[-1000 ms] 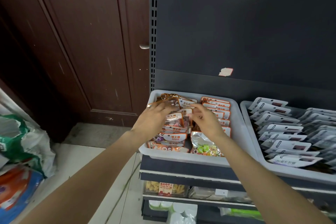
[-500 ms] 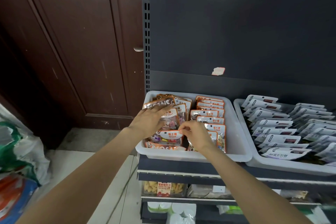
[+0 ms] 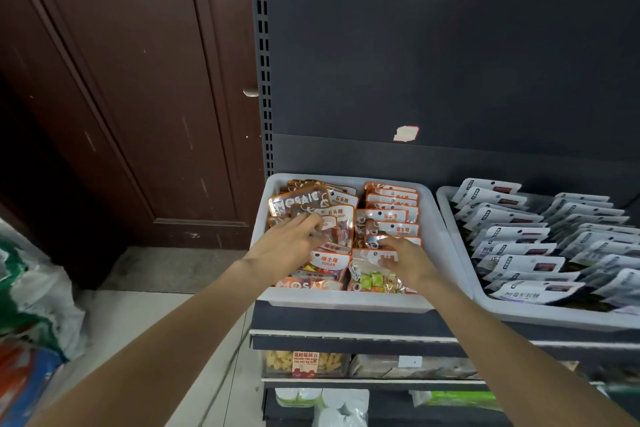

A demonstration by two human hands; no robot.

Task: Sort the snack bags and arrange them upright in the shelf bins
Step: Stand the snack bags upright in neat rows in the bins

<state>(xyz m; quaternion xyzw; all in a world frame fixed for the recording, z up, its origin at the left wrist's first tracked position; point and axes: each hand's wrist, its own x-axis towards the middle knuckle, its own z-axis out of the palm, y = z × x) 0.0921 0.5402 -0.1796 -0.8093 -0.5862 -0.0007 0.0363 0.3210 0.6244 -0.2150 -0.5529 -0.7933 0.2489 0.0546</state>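
Left white bin: orange-trimmed snack bags in two rows; I judge the rear ones filed, the front ones leaning loose. My left hand lies with fingers extended on the left row. My right hand touches a front bag; grip, cannot tell. Neighbouring bin: white pouches, ranked. Dark metal shelving, brown wooden door, pale floor.
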